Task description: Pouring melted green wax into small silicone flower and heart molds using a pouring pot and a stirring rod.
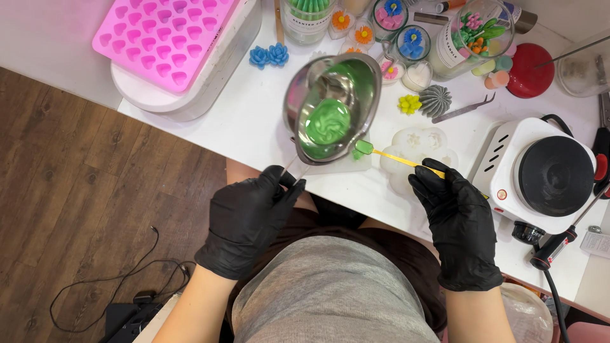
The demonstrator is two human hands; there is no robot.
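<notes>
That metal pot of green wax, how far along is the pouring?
Done: finished wax flowers and a grey succulent sit on the white table. In hand: the left hand tilts the metal pot by its handle, green wax pooled inside, while the right hand holds a yellow stick with a green tip. Left: the white mould looks unfilled.

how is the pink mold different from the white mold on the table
The pink mold is a flat rectangular tray of many small heart cavities; the white mold is lumpy, with a few flower-shaped cavities. The pink mold sits raised on a white container, away from both hands; the white mold lies on the table beside the right hand.
</notes>
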